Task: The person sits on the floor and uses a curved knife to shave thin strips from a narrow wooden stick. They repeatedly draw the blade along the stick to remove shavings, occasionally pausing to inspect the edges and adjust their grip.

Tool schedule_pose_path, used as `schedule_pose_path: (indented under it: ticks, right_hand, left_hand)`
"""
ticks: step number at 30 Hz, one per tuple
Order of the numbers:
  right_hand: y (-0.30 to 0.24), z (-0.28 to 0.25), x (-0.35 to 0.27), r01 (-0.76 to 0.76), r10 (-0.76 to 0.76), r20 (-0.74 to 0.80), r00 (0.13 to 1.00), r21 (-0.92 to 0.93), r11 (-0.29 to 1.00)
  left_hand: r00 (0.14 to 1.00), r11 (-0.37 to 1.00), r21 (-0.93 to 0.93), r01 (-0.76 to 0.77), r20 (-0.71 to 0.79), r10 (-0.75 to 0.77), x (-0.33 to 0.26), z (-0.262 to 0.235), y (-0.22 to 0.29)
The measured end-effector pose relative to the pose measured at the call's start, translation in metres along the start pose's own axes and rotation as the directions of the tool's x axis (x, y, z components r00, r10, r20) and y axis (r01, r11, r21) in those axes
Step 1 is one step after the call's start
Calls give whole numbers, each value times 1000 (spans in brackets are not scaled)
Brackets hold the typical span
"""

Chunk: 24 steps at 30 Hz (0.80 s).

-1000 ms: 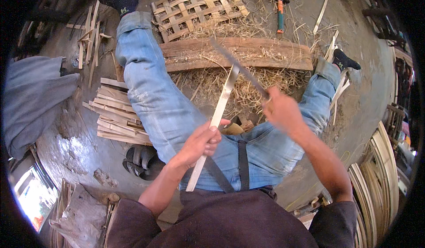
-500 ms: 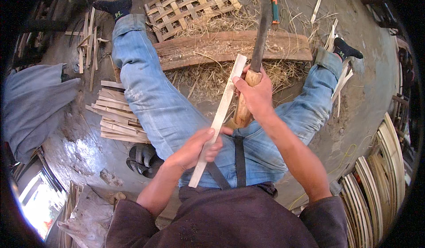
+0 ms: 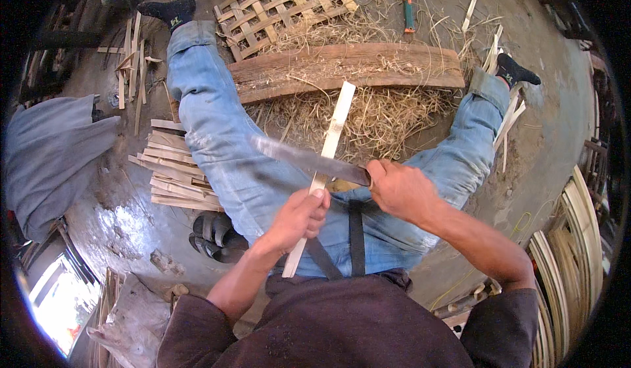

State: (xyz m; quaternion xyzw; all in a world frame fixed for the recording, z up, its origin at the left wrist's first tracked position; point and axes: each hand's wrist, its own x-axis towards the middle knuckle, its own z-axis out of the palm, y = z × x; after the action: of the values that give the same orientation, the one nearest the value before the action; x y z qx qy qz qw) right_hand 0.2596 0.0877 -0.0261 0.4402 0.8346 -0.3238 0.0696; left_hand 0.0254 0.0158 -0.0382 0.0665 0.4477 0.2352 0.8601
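A pale bamboo strip point(image 3: 336, 125) slants up from my waist, its far end pointing toward the wooden plank. My left hand point(image 3: 300, 219) is closed around its lower half, thumb on top. In my right hand point(image 3: 404, 189) is a long knife point(image 3: 322, 165), gripped near the root of its blade. The blade, smeared by motion toward its tip, lies crosswise over the strip just above my left hand. Most of the knife's handle is hidden by my right hand. Both hands are over my lap, between my spread legs.
Ahead lies a curved wooden plank point(image 3: 355, 66) amid curly shavings point(image 3: 381, 121). Beyond it are a woven bamboo panel point(image 3: 282, 13) and a hammer point(image 3: 408, 10). Cut strips point(image 3: 177, 167) are stacked by my left leg, near dark sandals point(image 3: 217, 236). Long strips point(image 3: 559, 269) lie at the right.
The knife has swung from pointing away to lying across the bamboo strip, pointing left. My right hand has left the strip and come nearer. The strip's far end has shifted slightly left.
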Motion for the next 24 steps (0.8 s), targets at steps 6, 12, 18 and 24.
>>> schedule_pose_path:
  ticks: [6, 12, 18, 24]
  right_hand:
    - [0, -7, 8, -37, 38, 39, 999, -38, 999]
    - [7, -2, 8, -81, 82, 1, 997, -65, 995]
    - [12, -8, 12, -21, 23, 16, 1000, -115, 993]
    - [28, -2, 16, -53, 55, 12, 998, -140, 989]
  left_hand:
    - [1000, 999, -44, 25, 19, -24, 2, 7, 0]
    - [996, 994, -90, 68, -52, -73, -3, 9, 2]
    - [998, 995, -85, 60, 5, -59, 1, 15, -2]
    - [992, 981, -150, 123, 16, -122, -1, 14, -2]
